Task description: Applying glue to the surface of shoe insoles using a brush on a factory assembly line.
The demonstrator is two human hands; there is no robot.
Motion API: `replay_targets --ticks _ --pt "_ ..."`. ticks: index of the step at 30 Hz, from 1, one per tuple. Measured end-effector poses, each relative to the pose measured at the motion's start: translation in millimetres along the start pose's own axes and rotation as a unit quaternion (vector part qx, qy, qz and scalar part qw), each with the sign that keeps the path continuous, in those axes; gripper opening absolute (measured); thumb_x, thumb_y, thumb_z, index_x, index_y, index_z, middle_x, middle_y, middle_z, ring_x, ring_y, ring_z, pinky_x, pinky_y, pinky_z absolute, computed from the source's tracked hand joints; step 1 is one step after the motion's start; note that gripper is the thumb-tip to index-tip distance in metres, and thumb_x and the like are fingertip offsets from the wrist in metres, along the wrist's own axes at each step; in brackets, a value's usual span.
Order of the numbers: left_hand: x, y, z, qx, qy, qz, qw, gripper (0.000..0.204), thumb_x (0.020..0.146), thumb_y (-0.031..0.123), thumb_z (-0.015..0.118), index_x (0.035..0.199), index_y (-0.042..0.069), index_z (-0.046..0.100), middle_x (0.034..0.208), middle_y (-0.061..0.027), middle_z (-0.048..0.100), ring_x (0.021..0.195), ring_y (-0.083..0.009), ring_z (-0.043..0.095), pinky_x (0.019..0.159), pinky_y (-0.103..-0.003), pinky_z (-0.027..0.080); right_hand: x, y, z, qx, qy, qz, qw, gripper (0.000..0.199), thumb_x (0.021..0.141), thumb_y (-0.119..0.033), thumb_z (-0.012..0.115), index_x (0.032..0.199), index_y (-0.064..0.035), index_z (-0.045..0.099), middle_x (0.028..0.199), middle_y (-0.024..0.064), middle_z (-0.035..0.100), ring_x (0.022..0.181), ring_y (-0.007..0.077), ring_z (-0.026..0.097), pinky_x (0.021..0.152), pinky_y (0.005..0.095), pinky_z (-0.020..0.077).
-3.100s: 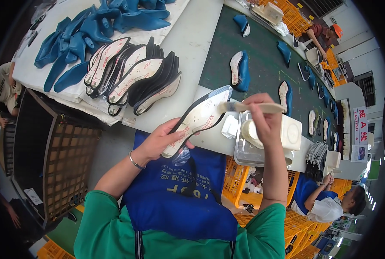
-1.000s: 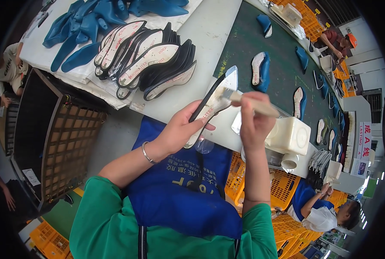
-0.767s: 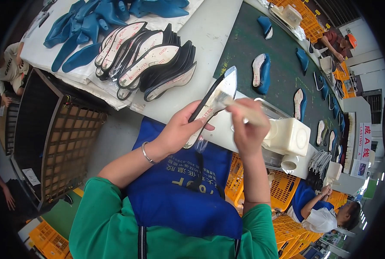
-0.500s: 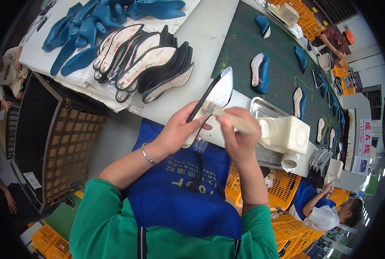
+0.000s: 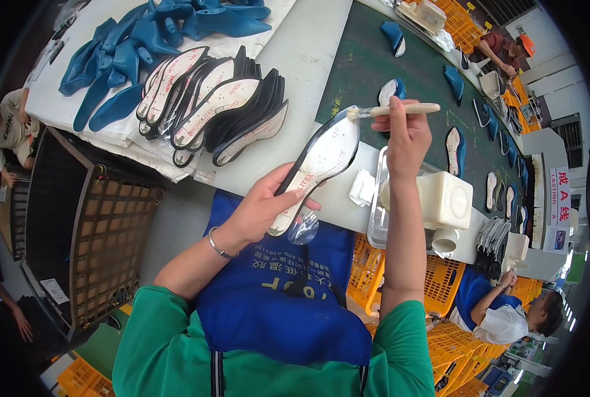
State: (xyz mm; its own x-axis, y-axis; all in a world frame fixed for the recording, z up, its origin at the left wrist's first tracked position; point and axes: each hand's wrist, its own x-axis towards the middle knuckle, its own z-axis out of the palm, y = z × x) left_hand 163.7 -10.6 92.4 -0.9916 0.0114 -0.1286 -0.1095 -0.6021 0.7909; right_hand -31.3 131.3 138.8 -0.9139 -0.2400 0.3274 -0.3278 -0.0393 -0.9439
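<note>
My left hand [image 5: 258, 206] grips a shoe insole [image 5: 322, 157] by its heel end, thumb across the white, red-printed face. The insole has a dark edge and is tilted, its toe pointing up and away over the table edge. In my right hand [image 5: 408, 140] is a brush [image 5: 401, 110] with a pale wooden handle, its bristles touching the insole's toe tip. A clear round piece of plastic [image 5: 303, 229] hangs by the insole's heel end. Left of my hands, stacked insoles [image 5: 215, 109] with white faces and black sides lie on the table.
Blue shoe lasts [image 5: 139, 49] are heaped at the back left. A green conveyor belt [image 5: 354, 83] carries lasts with insoles. Beside my right forearm, a cream plastic container [image 5: 448, 200] stands in a metal tray [image 5: 379, 215]. Orange crates [image 5: 440, 284] and co-workers are at the right.
My right hand and the brush have moved up and right, from the insole's middle to its toe tip. The insole's white face has turned more into view.
</note>
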Motion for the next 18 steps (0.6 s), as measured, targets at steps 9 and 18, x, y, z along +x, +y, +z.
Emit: replay_targets --ticks 9,18 --pt "6 9 -6 -0.090 0.027 -0.020 0.995 0.047 0.097 0.008 0.050 0.141 0.001 0.035 0.126 -0.0187 0.057 0.097 -0.0219 0.067 0.063 -0.024 0.059 -58 -1 -8 -0.203 -0.068 -0.239 0.947 0.006 0.079 -0.003 0.066 0.084 0.0000 0.063 0.075 0.0123 0.065 0.060 0.0234 0.063 0.055 0.0312 0.0488" --pt "11 2 -12 -0.115 0.048 -0.022 0.992 0.047 0.097 0.008 0.051 0.141 0.003 0.036 0.128 -0.0166 0.057 0.099 -0.0217 0.066 0.064 -0.026 0.060 -101 -13 20 -0.173 -0.168 -0.339 0.909 0.013 0.075 -0.005 0.071 0.084 -0.0031 0.061 0.077 0.0097 0.065 0.064 0.0264 0.065 0.058 0.0342 0.0525"
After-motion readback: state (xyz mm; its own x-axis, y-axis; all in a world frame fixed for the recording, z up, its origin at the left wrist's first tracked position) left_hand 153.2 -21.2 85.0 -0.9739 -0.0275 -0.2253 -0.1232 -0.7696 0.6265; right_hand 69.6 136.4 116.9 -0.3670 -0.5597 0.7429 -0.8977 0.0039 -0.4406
